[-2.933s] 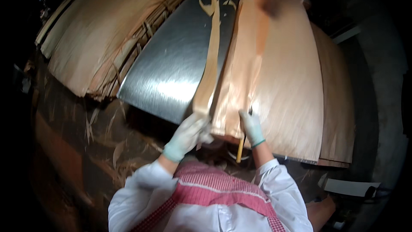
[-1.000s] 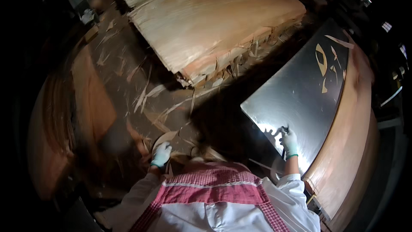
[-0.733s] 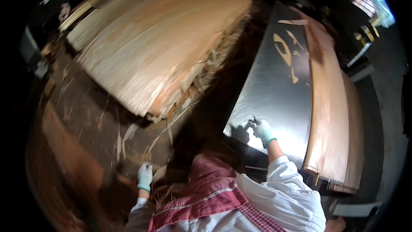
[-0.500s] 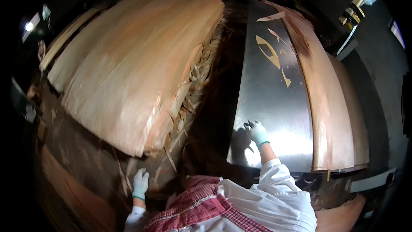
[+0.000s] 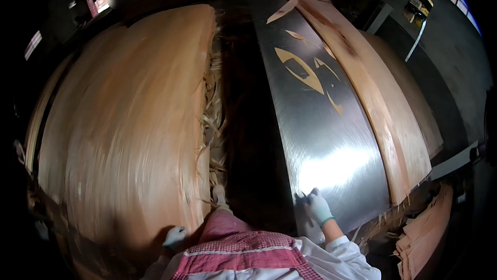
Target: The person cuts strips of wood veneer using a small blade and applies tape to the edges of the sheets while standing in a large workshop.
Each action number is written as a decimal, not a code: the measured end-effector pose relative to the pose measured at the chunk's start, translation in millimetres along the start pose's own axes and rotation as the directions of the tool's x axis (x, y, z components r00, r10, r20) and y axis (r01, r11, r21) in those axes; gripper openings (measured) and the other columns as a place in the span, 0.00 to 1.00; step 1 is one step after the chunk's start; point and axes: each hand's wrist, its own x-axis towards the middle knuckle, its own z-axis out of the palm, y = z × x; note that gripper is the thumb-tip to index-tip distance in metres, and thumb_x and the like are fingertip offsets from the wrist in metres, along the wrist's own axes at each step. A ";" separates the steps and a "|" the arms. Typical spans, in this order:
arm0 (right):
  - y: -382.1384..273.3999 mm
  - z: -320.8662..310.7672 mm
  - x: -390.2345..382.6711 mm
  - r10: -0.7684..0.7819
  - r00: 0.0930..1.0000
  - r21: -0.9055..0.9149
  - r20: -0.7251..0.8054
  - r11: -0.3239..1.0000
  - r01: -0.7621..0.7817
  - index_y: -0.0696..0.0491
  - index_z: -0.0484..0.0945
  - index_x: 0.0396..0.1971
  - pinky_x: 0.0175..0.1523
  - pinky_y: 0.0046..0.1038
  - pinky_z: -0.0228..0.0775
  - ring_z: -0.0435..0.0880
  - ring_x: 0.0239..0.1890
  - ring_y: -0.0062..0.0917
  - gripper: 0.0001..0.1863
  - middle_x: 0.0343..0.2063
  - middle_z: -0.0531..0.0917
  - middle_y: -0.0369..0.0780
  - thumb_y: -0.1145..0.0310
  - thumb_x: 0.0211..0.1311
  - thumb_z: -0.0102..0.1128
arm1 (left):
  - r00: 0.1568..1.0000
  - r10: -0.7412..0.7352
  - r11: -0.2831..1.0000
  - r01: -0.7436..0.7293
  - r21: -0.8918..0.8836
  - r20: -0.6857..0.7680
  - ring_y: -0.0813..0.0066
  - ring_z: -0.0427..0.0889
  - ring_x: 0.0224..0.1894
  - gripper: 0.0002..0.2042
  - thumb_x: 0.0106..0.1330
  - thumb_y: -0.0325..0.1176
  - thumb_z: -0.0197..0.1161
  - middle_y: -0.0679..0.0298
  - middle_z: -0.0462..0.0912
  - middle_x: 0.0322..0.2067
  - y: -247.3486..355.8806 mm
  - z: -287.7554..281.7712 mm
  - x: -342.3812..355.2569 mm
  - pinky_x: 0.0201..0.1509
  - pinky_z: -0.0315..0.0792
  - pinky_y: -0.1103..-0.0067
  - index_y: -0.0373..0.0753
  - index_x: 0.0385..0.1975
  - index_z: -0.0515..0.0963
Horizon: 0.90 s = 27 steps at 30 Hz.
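Metal worktop (image 5: 336,135): near half passable, except right hand (image 5: 319,208) at its near-left corner. Far half: loose veneer scraps (image 5: 311,81) in the way. Right edge: veneer sheets (image 5: 378,93) run alongside. Left: dark gap (image 5: 248,124) passable, then veneer stack (image 5: 134,124), frayed strips (image 5: 211,122) poking in.

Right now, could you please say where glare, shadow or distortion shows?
Head view: glare on the shiny grey surface beyond the right hand; head view: deep darkness between that surface and the wood stack at left; head view: fisheye bending of that stack's edges.
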 end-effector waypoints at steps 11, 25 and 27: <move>-54.9 -105.9 232.4 0.283 0.936 -0.315 0.207 0.926 -0.210 0.56 0.81 0.30 0.36 0.33 0.76 0.85 0.25 0.34 0.17 0.23 0.84 0.47 0.58 0.66 0.50 | 0.948 0.269 0.963 -0.271 0.013 -0.171 0.52 0.82 0.46 0.16 0.64 0.40 0.59 0.46 0.83 0.41 113.2 -246.0 358.7 0.52 0.75 0.67 0.33 0.43 0.80; -63.9 -169.5 622.1 0.473 0.875 -0.249 -0.104 0.839 -0.483 0.57 0.78 0.49 0.52 0.38 0.75 0.81 0.52 0.42 0.24 0.51 0.80 0.51 0.58 0.55 0.62 | 0.741 0.662 0.724 -0.671 -0.160 -0.114 0.60 0.78 0.54 0.18 0.67 0.38 0.57 0.51 0.81 0.49 561.0 -427.0 677.8 0.58 0.70 0.73 0.32 0.50 0.76; -131.0 -133.7 651.9 0.086 0.991 -0.286 0.103 0.957 -0.053 0.55 0.77 0.48 0.50 0.37 0.76 0.82 0.47 0.41 0.21 0.46 0.81 0.50 0.57 0.59 0.57 | 0.702 0.703 0.680 -0.711 -0.180 -0.118 0.61 0.77 0.55 0.18 0.67 0.37 0.57 0.51 0.81 0.49 610.0 -429.9 730.4 0.59 0.69 0.72 0.31 0.50 0.76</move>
